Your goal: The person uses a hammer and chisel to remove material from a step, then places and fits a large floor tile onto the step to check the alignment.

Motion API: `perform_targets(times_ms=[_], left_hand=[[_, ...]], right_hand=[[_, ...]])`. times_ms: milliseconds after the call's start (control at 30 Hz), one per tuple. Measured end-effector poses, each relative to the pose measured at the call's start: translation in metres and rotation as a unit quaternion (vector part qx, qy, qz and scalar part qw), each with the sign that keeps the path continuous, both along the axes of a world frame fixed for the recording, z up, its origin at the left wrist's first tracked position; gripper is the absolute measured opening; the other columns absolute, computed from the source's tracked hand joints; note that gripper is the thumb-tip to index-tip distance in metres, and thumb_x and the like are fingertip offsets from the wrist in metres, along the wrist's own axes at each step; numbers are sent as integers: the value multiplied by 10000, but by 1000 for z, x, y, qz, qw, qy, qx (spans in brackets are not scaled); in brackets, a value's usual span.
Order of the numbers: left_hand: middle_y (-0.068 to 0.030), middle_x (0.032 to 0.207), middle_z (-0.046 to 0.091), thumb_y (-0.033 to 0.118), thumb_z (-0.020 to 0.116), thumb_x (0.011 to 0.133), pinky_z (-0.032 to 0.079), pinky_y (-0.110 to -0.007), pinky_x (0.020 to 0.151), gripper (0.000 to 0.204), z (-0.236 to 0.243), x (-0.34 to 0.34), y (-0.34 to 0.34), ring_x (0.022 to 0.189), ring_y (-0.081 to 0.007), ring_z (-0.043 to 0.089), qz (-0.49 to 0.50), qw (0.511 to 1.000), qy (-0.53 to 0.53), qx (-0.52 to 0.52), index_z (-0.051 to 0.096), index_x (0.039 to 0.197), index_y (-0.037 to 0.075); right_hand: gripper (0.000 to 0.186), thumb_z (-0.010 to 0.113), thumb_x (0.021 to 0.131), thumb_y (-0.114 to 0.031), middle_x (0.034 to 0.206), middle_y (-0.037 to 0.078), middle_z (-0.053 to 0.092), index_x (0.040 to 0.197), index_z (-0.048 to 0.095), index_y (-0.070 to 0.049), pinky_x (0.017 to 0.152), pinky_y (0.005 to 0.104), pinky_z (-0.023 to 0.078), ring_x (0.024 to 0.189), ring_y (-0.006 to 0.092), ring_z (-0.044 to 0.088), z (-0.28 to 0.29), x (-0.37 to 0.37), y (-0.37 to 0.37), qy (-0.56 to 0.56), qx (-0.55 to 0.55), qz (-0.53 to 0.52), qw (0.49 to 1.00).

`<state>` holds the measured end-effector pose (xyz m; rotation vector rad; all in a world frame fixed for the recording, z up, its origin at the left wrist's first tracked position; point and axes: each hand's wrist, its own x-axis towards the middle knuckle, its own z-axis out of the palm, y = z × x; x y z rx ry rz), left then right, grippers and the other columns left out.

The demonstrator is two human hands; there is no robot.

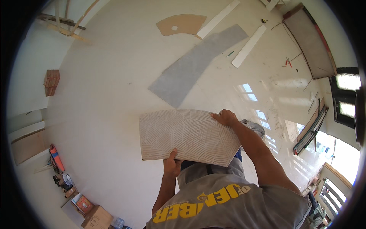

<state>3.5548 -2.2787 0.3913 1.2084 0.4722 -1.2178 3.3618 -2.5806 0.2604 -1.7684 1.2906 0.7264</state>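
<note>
A cut tile (pixel 187 133) with a ridged, beige face up is held in front of my body, its far edge curved. My left hand (pixel 172 165) grips the near edge, thumb on top and fingers underneath. My right hand (pixel 225 117) is closed on the far right edge, its fingers partly hidden. Just beyond the held tile, a long grey tile piece (pixel 190 68) with angled edges lies flat on the floor. Farther off rests a curved brown piece (pixel 179 23) with a small pale square on it.
White strips (pixel 249 46) and a green pen-like stick (pixel 230 54) lie beyond. Red-handled pliers (pixel 288 63) are at right, near a tile cutter (pixel 312 129) and a large leaning panel (pixel 310 42). Stacked bricks (pixel 52 82) stand left; a cardboard box (pixel 97 218) is lower left.
</note>
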Motion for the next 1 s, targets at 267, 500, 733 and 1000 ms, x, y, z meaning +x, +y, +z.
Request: perform_targets(times_ms=[267, 500, 733, 1000], left_hand=[[-201, 1429, 550, 63, 568, 1041, 563, -490, 1074, 487, -132, 71, -44, 1312, -333, 588, -26, 996, 90, 16, 385, 1483, -28], [-162, 1403, 591, 64, 611, 1032, 558, -444, 1072, 462, -283, 96, -95, 1284, -281, 614, -34, 992, 119, 4, 440, 1452, -22], [-153, 1370, 609, 97, 661, 1017, 582, -422, 1034, 447, -411, 105, -135, 1239, -279, 634, -2, 995, 103, 15, 485, 1411, -21], [-98, 1269, 661, 152, 693, 1012, 583, -305, 948, 377, -528, 140, -163, 1151, -197, 657, 12, 997, 68, 29, 566, 1327, -12]], right_hand=[[882, 562, 885, -780, 1191, 241, 728, 1242, 722, 11, 1022, 473, 517, 1170, 365, 687, -67, 34, -38, 66, -19, -100, 993], [834, 585, 886, -761, 1146, 258, 730, 1141, 749, 16, 1014, 490, 509, 1139, 394, 689, -188, 45, -77, 70, -78, -144, 984], [796, 635, 852, -749, 1090, 254, 743, 1105, 771, -8, 1002, 503, 508, 1107, 396, 699, -306, 61, -118, 70, -102, -167, 978], [885, 632, 838, -773, 1203, 247, 724, 1279, 718, -11, 1051, 490, 493, 1192, 371, 675, -404, 97, -153, 53, -103, -172, 978]])
